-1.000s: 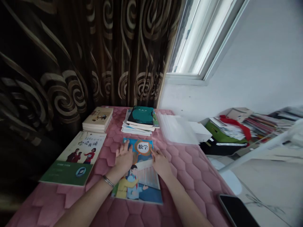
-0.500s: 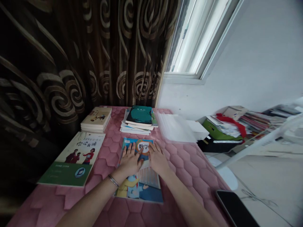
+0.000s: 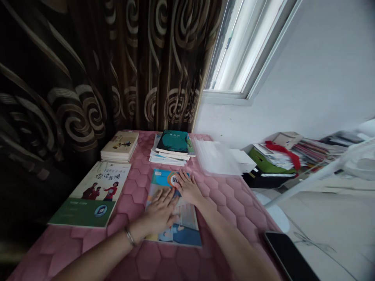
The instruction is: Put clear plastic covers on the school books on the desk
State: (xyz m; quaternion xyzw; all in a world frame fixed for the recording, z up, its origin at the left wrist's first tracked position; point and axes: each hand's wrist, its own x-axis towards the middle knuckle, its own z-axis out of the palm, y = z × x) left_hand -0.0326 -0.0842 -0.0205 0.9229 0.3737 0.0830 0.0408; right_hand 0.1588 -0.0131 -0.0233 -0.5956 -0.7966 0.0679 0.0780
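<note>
A blue textbook (image 3: 187,234) with large Chinese characters in a white circle lies closed on the pink padded cover (image 3: 234,203). My left hand (image 3: 161,210) rests flat across the middle of its front, fingers stretched out, a bracelet at the wrist. Higher up, my right hand (image 3: 188,188) lies on the upper right part of the book and hides some of its title. Its fingers are outstretched too. To the left is a larger green and white book (image 3: 88,199) with drawn figures on it.
Behind stand a pile of beige books (image 3: 120,145) and a stack topped by a teal book (image 3: 173,141). Clear plastic sleeves (image 3: 215,156) lie right of them. A phone (image 3: 290,255) is at the near right edge. Papers and a green bag (image 3: 262,158) stand beyond the table.
My left hand has slid down the cover toward me. My right hand has shifted slightly up and left, now covering part of the title. The book stays in place.
</note>
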